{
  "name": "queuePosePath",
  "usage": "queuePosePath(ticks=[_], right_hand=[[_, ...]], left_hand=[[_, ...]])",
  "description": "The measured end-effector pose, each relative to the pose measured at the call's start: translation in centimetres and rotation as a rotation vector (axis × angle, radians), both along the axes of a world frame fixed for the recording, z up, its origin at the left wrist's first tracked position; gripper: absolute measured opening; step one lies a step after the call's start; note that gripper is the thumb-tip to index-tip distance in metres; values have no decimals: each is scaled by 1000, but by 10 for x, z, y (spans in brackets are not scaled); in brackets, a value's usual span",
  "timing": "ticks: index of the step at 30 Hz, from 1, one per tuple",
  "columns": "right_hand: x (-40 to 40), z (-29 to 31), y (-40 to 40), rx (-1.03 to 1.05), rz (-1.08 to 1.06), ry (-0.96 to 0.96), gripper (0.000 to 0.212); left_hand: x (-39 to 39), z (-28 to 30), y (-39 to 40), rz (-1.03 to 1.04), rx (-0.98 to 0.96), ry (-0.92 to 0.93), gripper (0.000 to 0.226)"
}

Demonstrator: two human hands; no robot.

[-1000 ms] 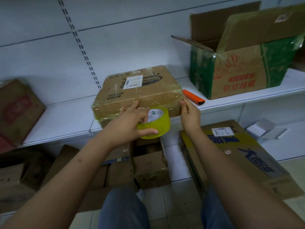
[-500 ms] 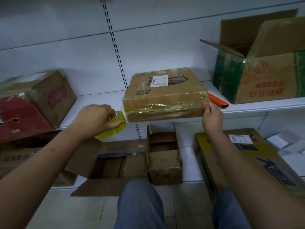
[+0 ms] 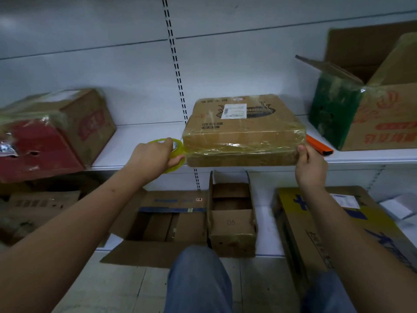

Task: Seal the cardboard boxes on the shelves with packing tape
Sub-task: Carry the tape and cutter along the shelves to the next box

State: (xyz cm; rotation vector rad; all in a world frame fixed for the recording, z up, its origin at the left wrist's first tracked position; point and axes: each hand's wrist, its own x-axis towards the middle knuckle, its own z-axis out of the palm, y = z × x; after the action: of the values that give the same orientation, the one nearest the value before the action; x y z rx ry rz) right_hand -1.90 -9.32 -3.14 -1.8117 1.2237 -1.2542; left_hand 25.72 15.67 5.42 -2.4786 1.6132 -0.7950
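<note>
A flat brown cardboard box [image 3: 243, 125] with a white label sits at the front edge of the white shelf [image 3: 144, 141], its front face wrapped in glossy yellowish tape. My left hand [image 3: 151, 158] grips a yellow roll of packing tape [image 3: 174, 152] right at the box's front left corner. My right hand [image 3: 310, 164] holds the box's front right corner, thumb on the front edge.
A red and brown taped box [image 3: 52, 132] stands at the left of the shelf, an open green and brown box [image 3: 370, 105] at the right. An orange box cutter [image 3: 319, 146] lies behind my right hand. Below are open cartons [image 3: 180, 220] and a long printed box [image 3: 334, 224].
My left hand carried the tape roll from the middle of the box's front out past its left corner, then back up against that corner. My right hand stayed at the right corner.
</note>
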Motion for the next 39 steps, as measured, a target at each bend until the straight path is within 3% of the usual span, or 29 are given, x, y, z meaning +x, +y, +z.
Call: queuePosePath(ticks=[6, 12, 15, 19, 22, 28, 30, 35, 39], right_hand=[[-2, 3, 2, -17, 21, 5, 37], [-2, 3, 0, 2, 3, 20, 38], [18, 8, 15, 15, -112, 19, 41], [74, 16, 43, 42, -393, -55, 62], [106, 14, 69, 43, -470, 161, 62], [143, -3, 113, -229, -229, 404, 68], [125, -5, 110, -313, -171, 548, 80], [80, 14, 73, -820, 109, 832, 129], [109, 30, 62, -893, 180, 1001, 143]], left_hand=[[11, -8, -22, 57, 35, -10, 55], [26, -18, -30, -27, 12, -58, 55], [34, -19, -32, -91, 27, -74, 63], [43, -18, -35, -103, 47, -45, 57], [45, -19, -38, -102, 29, 35, 62], [45, -13, -40, -47, 56, 250, 63], [44, -11, -39, -25, 67, 252, 66], [48, -18, -38, -57, 8, 282, 85], [52, -19, -39, -142, 38, 325, 80]])
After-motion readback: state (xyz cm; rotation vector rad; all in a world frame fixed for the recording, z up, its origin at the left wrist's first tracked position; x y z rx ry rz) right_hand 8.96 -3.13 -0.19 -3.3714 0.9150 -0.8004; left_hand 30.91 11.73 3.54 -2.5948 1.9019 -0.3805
